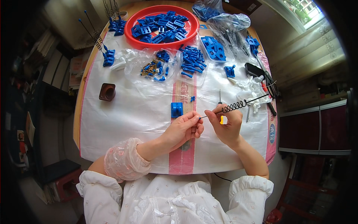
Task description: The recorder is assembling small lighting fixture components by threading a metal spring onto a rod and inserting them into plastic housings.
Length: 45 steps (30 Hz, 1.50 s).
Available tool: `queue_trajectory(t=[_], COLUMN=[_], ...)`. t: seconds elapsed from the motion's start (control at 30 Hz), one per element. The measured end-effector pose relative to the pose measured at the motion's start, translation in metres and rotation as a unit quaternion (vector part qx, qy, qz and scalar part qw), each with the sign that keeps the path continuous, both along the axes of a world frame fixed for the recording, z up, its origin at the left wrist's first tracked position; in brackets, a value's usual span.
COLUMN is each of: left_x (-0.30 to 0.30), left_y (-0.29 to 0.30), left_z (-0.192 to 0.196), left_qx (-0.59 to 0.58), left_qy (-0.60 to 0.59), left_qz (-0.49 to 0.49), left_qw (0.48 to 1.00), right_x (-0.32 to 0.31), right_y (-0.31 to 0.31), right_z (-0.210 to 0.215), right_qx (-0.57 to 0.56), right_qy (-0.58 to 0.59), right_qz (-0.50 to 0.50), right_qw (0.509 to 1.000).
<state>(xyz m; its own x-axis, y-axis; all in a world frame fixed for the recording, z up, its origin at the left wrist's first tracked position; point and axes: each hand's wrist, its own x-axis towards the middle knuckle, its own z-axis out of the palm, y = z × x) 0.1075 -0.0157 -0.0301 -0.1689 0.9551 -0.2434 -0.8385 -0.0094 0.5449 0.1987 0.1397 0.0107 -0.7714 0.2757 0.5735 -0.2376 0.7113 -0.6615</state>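
A black wire rod with a coiled spring section slants across in front of me. My right hand is closed round the rod just left of the coil. With thumb and fingers, my left hand pinches a tiny blue piece at the rod's left end; most of that piece is hidden by the fingertips. Just beyond my left hand lies a blue plastic base. A few small blue bits rest farther up. A screwdriver lies behind my right hand, partly covered by it.
A red basin of blue clips stands at the back. Before it are a bag of brass-and-blue parts, blue pegs and a clear tray. Spring assemblies stand left, near a brown block. Pliers and crumpled plastic lie right.
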Motion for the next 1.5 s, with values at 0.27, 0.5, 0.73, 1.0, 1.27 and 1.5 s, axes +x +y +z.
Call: queue_trajectory(t=[0.27,0.5,0.73,1.0,1.27,1.5], left_x=[0.0002,0.0003,0.0000,0.0008,0.0008,0.0009], left_y=[0.0001,0.0010,-0.0003,0.0003,-0.0006,-0.0018], left_z=[-0.0006,-0.0006,-0.0012,0.0015,-0.0012,0.0043], left_qx=[-0.002,0.001,-0.004,-0.011,-0.007,-0.020], left_qy=[0.007,0.006,0.001,0.006,0.009,0.013], left_qz=[-0.009,-0.012,-0.007,-0.004,-0.004,0.007], left_qw=[1.000,1.000,1.000,1.000,1.000,1.000], right_x=[0.0030,0.0010,-0.0001,0.0015,0.0000,0.0026], right_y=[-0.0012,-0.0001,-0.0012,0.0007,-0.0010,0.0015], right_z=[0.0010,0.0011,0.0016,-0.0042,-0.0042,-0.0047], right_qx=[-0.050,-0.025,-0.036,-0.082,-0.079,-0.076], right_qy=[-0.009,0.006,-0.007,-0.015,-0.011,-0.028], right_qz=[0.010,0.005,0.001,-0.006,0.001,0.010], right_qw=[0.999,1.000,0.999,0.997,0.997,0.997])
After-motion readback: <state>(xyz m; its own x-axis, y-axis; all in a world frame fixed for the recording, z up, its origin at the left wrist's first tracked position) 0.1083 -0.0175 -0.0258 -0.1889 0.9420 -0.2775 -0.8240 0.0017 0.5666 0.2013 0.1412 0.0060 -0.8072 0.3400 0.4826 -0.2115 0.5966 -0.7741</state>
